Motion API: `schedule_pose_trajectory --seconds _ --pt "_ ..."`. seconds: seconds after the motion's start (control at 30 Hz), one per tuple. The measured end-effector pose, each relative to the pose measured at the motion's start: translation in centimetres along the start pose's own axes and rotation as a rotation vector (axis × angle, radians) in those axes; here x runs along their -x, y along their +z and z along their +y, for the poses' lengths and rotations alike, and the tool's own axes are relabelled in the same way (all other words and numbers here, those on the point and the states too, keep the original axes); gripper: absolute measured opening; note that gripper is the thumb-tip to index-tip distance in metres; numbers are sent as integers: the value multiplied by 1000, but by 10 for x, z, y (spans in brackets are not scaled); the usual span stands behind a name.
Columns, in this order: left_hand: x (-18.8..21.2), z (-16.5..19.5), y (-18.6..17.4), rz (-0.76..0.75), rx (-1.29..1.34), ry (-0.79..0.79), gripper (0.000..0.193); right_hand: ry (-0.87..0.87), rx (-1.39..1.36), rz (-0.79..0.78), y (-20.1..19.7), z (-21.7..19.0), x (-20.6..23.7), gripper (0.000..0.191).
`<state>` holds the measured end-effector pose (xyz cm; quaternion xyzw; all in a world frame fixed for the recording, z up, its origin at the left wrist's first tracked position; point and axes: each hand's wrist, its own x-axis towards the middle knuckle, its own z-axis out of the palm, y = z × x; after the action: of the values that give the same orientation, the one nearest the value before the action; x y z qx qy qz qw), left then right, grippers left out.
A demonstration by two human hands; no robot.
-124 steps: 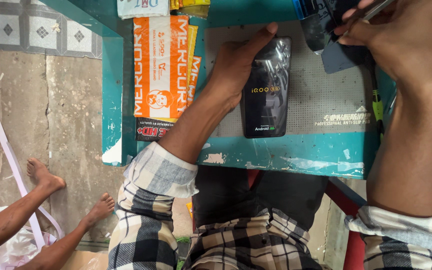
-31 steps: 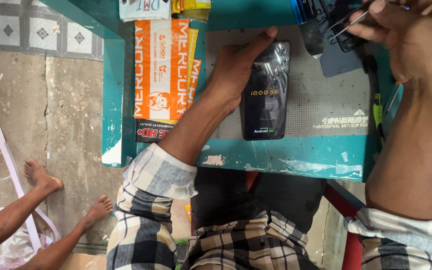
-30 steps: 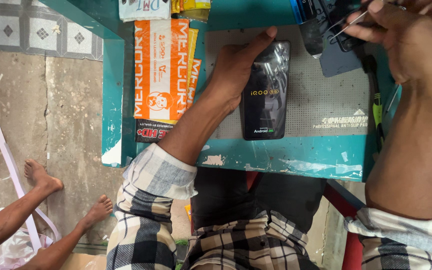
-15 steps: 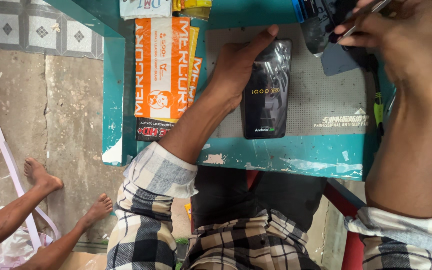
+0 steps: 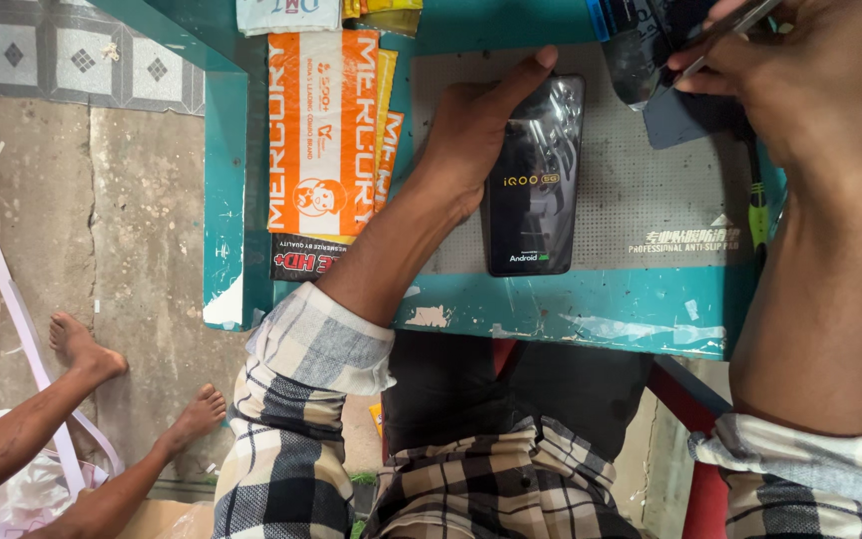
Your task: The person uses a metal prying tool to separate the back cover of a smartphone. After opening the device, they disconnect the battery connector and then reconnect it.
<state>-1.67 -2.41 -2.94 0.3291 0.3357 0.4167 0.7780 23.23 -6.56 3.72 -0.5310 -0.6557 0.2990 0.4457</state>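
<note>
A black smartphone (image 5: 536,180) with its screen lit lies on a grey anti-slip mat (image 5: 650,190) on the teal table. My left hand (image 5: 476,125) rests against the phone's left edge, thumb stretched along its top corner, holding it in place. My right hand (image 5: 800,80) is at the upper right, fingers pinched on a thin metal tool (image 5: 725,35) that points left over a dark film piece (image 5: 685,115) and a clear plastic wrapper (image 5: 641,55).
Orange and white flat packets (image 5: 321,130) lie stacked left of the mat. The teal table's front edge (image 5: 571,314) is chipped. A green-handled tool (image 5: 758,215) lies at the mat's right side. Another person's bare legs and feet (image 5: 82,399) stretch across the concrete floor at lower left.
My right hand with the thin tool has shifted slightly, rising and dipping over the film piece. The left hand and phone have stayed put.
</note>
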Motion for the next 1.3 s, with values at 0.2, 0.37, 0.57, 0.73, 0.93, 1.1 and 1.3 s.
schedule_pose_trajectory --seconds 0.2,0.37,0.57,0.73,0.93,1.1,1.3 --pt "0 -1 -1 11 -13 19 53 -85 48 -46 -2 3 1 16" --pt "0 -1 0 11 -10 10 52 -97 56 -34 -2 6 2 16" --pt "1 1 -1 2 -26 -6 52 -62 19 -13 0 4 2 18" --pt "1 2 0 8 -41 16 52 -68 54 -4 1 1 4 22" --pt "1 1 -1 -11 -34 6 54 -158 149 -11 0 3 5 27" --pt "-1 0 -1 -1 -44 4 53 -158 146 -14 -1 5 5 25" --pt "-1 -1 -1 2 -28 23 53 -124 112 -9 0 5 4 25"
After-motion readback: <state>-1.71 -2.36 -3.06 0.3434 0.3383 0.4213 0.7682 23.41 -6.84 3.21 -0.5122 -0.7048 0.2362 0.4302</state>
